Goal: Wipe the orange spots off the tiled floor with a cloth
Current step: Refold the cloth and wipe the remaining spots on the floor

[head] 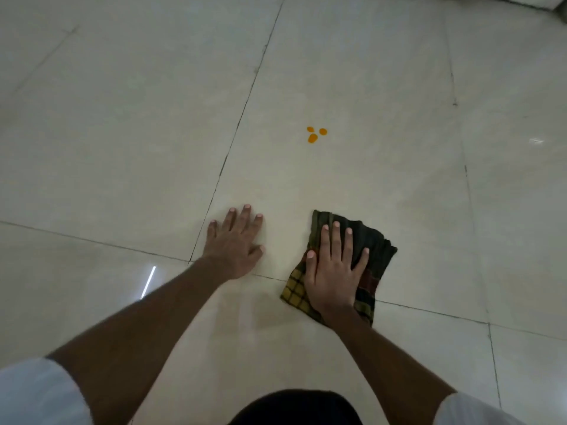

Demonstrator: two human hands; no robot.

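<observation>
Orange spots (316, 134), three small rounded blots in a tight cluster, sit on one pale glossy ceramic floor tile (383, 102), well ahead of both hands and untouched; wiping not yet begun. Entries, left to right. Item: white short sleeve (33, 394), lower left corner, bare forearm running up from it. Item: thin bright streak of reflected light (148, 282) on the tile beside that forearm. Item: left hand (236, 240), palm down and flat on the bare floor, fingers spread, holding nothing; judged to serve as a brace. Item: dark grout line (236, 133), slanting up the floor from beside the left wrist, left of the spots. Item: folded checked cloth, dark green with yellow and red squares (379, 256), lying flat on the floor across a grout joint. Item: right hand (333, 271), open with fingers splayed, pressed down on top of the cloth, pinning rather than pinching it. Risks, as judged: the cloth may slip from under the flat palm on the forward push, since nothing grips it; a single pass may smear the blots into a wider orange film, or drag pigment into the grout; the bracing hand may slide on the glossy surface.
</observation>
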